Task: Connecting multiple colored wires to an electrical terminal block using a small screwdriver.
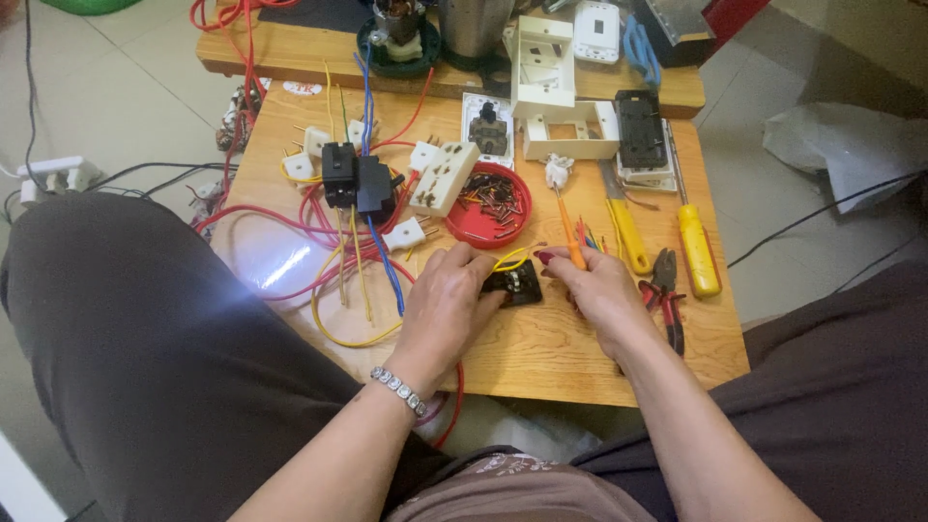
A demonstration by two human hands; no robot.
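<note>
Your left hand [447, 295] sits at the centre of the frame, fingers curled down and closed on the left edge of a small black switch module [517, 283], pinning it to the table. Your right hand [592, 285], just right of it, is closed around the orange handle of a thin screwdriver [570, 235], whose shaft rises toward the upper middle; the fingertips touch the module's right side. All this lies on a low wooden table [541, 362] that fills the middle of the frame, over a pale tiled floor, with your dark-clothed knees at the lower left and lower right. Left of centre lies a tangle of red, yellow and blue wires [338, 256] with black and white sockets. Above your hands stands a red dish [488, 217] of small screws, and white switch frames [570, 130] sit above that. To the right lie a yellow-handled screwdriver [698, 249] and red-handled pliers [665, 290]. The module is black, squarish and flat, with a yellow wire looping from its top.
</note>
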